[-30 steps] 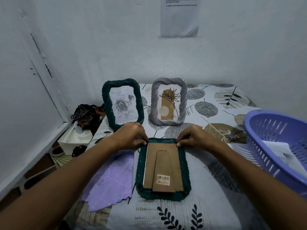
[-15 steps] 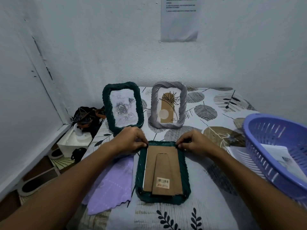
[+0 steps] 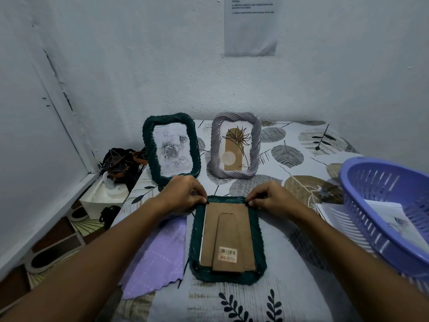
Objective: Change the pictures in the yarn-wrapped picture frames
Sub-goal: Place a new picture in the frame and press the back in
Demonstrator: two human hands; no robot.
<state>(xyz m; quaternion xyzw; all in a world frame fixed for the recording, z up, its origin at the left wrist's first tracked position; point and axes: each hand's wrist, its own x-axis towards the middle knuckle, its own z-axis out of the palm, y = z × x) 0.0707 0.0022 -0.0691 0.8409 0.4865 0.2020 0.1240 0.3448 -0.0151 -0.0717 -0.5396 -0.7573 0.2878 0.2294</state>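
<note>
Nearest you, the dark green yarn-wrapped frame [image 3: 227,238] lay face down on the leaf-print desk [image 3: 290,298], its brown cardboard backing board [image 3: 228,233] with the folded stand and barcode sticker facing up. The board sat inside the frame; a thin white edge showed along its left side, likely the picture or glass under it. I judged this frame mid-change, with the back not yet lifted out.

Your left hand [image 3: 183,194] was at the frame's far left corner, fingers curled, fingertips pinching at the board's top edge or a small tab there. Your right hand [image 3: 269,196] mirrored it at the far right corner, same curled pinch. Too small to tell whether you gripped clips or the board itself. Both forearms ran straight in from the near edge, wrists low.

Just left of the frame lay a lilac scalloped cloth [image 3: 157,254]. To the right, a lavender slotted plastic basket [image 3: 380,205] held printed sheets [image 3: 394,217], probably the replacement pictures.

Further back, two frames stood upright near the wall: a second dark green yarn-wrapped frame [image 3: 171,148] with a pencil rose drawing, and a grey yarn-wrapped frame [image 3: 235,145] with a tan arch-and-leaf print. I couldn't tell which of those, if any, you'd already swapped. At least one frame was left.
</note>
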